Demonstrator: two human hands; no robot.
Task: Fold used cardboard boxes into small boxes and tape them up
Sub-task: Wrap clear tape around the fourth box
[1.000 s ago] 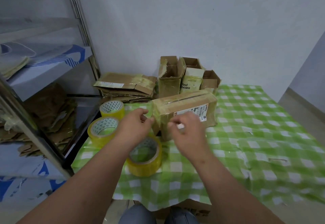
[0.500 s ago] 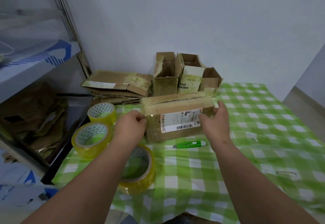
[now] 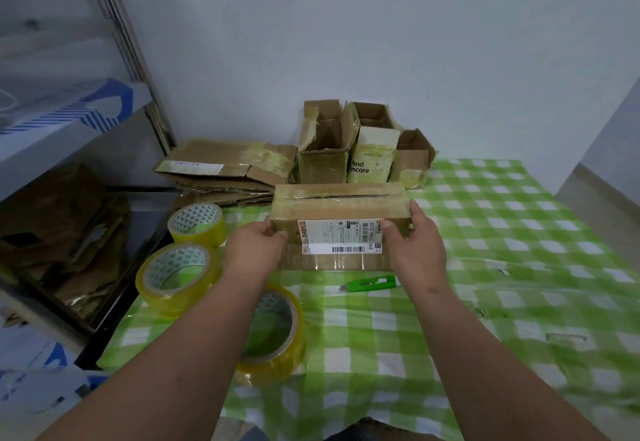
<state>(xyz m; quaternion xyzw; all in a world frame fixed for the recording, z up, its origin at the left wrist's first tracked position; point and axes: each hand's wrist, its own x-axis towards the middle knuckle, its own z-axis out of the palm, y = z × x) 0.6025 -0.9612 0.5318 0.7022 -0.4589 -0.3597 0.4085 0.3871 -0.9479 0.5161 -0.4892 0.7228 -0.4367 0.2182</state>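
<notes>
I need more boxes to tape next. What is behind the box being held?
Behind the box, against the wall, stand three open boxes, and to their left lies a pile of flat cardboard. The held box covers their lower parts, so anything lying there is hidden.

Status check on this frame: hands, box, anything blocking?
Left hand and right hand grip the ends of the taped box. Box on the checked tablecloth, label facing camera. Green cutter lies just in front; nothing blocking.
</notes>
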